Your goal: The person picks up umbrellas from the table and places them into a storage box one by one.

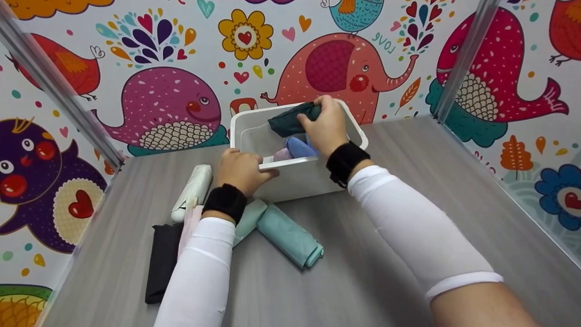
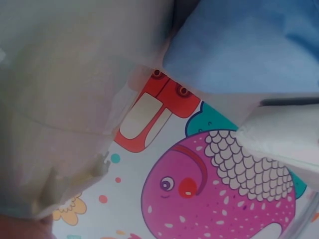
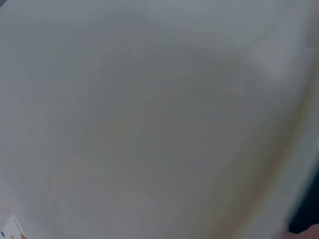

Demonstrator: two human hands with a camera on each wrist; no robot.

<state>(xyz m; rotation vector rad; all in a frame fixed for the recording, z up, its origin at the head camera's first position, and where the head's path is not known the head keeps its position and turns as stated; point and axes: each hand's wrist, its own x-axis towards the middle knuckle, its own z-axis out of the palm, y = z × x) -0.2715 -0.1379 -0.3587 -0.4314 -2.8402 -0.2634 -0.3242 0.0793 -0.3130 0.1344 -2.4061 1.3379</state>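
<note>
A white plastic bin (image 1: 299, 180) stands near the back wall. My left hand (image 1: 240, 170) grips its near left corner at the rim. Over the bin's opening, my right hand (image 1: 327, 125) pinches one end of a dark green folded umbrella (image 1: 289, 121). Beneath that umbrella, a blue folded umbrella (image 1: 299, 148) and a pink rolled item (image 1: 282, 155) lie inside the bin. The bin's pale wall (image 3: 149, 124) fills most of the right wrist view, with a dark sliver of the umbrella (image 3: 308, 206) at lower right.
On the grey table, a teal folded umbrella (image 1: 288, 235) and a pale green one (image 1: 250, 219) lie before the bin. To the left are a cream one (image 1: 194, 187), a black one (image 1: 160, 265) and a pink one (image 1: 188, 227), partly behind my left arm. Cartoon-printed walls (image 1: 254, 86) surround the table.
</note>
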